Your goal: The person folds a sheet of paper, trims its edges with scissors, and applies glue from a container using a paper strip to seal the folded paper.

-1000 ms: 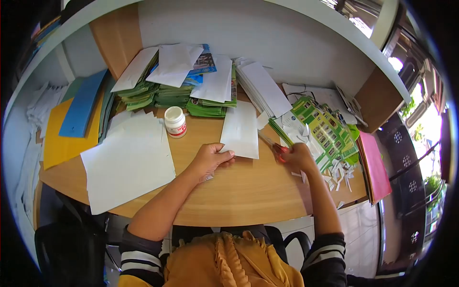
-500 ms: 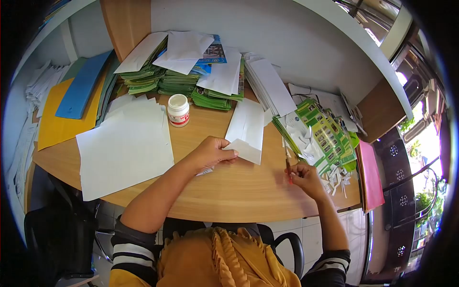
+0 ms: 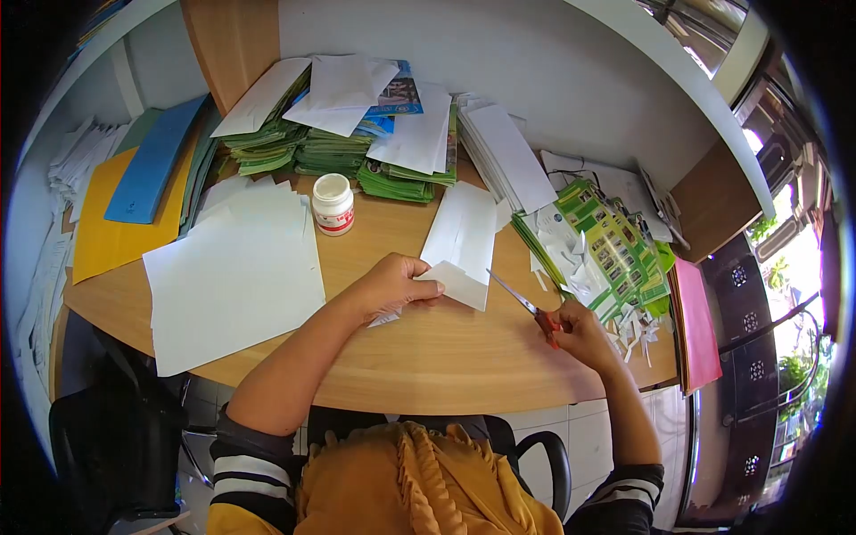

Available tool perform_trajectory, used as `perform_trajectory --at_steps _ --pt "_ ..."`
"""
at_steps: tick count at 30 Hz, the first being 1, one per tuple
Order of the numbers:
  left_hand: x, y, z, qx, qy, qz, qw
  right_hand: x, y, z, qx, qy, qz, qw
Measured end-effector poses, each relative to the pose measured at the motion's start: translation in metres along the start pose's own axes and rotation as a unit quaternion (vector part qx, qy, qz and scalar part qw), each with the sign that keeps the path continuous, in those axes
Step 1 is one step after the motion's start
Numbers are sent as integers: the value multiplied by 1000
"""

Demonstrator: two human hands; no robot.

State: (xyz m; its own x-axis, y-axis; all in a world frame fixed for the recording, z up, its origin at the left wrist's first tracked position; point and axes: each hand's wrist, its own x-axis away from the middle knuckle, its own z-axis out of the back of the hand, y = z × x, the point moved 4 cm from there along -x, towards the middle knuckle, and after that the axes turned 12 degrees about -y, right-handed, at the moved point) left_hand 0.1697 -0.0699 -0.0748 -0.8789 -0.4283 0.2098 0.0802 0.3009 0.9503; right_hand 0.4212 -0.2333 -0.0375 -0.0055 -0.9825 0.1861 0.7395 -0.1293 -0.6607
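Note:
My left hand (image 3: 400, 287) pinches a white paper envelope (image 3: 459, 230) by its near end, where a flap is folded up over the thumb side. The envelope stretches away from me over the wooden desk (image 3: 419, 366). In my right hand (image 3: 580, 335) is a pair of scissors (image 3: 538, 314) with red handles. Its blades look closed together and point up and left, their tip close to the envelope's right edge but apart from it. My fingers partly hide the handles.
A white glue jar (image 3: 333, 207) stands open behind my left hand. White sheets (image 3: 236, 276) lie at left, stacks of green booklets (image 3: 263, 147) at the back. Paper scraps (image 3: 635, 332) and green printed sheets (image 3: 611, 241) lie at right, near a pink folder (image 3: 694, 325).
The scissors have swung from pointing away from me to pointing left toward the envelope. My right hand has turned and shifted slightly right. My left hand and the envelope stay nearly still.

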Motion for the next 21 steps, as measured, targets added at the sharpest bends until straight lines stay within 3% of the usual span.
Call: perform_trajectory --at_steps 3,12,21 --pt "-1 0 0 -1 -7 6 1000 -1 0 4 50 -8 26 998" --pt "2 6 -3 -32 -21 17 999 -12 -15 -4 150 -178 2 972" --pt "1 6 -4 -53 -27 16 998 -25 -31 -9 188 -235 13 953"
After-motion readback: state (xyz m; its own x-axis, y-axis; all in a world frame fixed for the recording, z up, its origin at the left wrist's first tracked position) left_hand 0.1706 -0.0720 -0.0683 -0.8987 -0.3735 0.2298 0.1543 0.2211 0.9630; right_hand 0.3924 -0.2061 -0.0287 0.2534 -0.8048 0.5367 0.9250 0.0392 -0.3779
